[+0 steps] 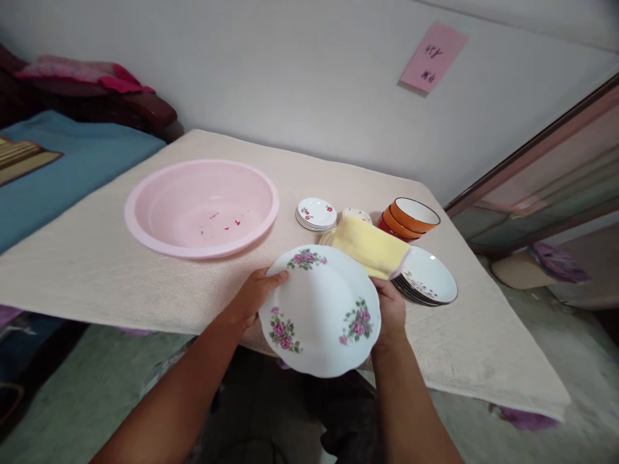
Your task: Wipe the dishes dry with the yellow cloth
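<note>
A white plate with pink rose prints (320, 310) is held up over the near edge of the table. My left hand (254, 296) grips its left rim, thumb on top. My right hand (389, 312) holds the right rim, fingers mostly hidden behind the plate. A yellow cloth (368, 246) lies just beyond the plate, draped over a stack of dark-rimmed white plates (429, 278).
A pink plastic basin (202, 207) sits to the left on the beige tablecloth (97, 270). Behind the cloth are small white saucers (316, 214) and stacked orange bowls (411, 218). A pink note (432, 58) hangs on the wall. A blue-covered bed (72, 167) is at far left.
</note>
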`<state>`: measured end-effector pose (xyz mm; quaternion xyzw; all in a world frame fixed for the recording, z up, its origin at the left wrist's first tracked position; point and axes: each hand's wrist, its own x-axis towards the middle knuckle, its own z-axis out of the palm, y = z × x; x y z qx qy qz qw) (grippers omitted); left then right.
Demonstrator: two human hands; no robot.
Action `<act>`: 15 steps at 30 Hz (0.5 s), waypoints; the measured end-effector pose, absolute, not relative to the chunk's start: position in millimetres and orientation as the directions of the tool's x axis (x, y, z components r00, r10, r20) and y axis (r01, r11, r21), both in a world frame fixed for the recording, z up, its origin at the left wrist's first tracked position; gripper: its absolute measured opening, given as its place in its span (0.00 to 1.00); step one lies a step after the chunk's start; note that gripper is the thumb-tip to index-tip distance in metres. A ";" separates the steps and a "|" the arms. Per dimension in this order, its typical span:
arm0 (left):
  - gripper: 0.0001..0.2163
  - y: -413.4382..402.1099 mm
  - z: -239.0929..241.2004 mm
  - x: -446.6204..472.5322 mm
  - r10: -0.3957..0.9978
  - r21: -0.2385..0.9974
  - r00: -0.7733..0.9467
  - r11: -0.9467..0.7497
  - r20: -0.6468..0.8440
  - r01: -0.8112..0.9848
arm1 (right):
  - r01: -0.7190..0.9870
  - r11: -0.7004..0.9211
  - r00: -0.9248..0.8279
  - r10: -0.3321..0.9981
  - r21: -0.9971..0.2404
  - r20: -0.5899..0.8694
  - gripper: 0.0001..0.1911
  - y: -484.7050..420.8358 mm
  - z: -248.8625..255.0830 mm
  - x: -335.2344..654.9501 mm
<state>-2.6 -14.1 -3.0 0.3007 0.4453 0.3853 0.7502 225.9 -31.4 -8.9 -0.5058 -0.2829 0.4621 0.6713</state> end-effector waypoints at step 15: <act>0.15 -7.3 -14.4 21.7 0.922 0.850 -0.073 0.318 -0.381 -0.419 | -0.310 0.261 0.551 0.833 -0.914 0.050 0.21 -30.8 13.4 234.8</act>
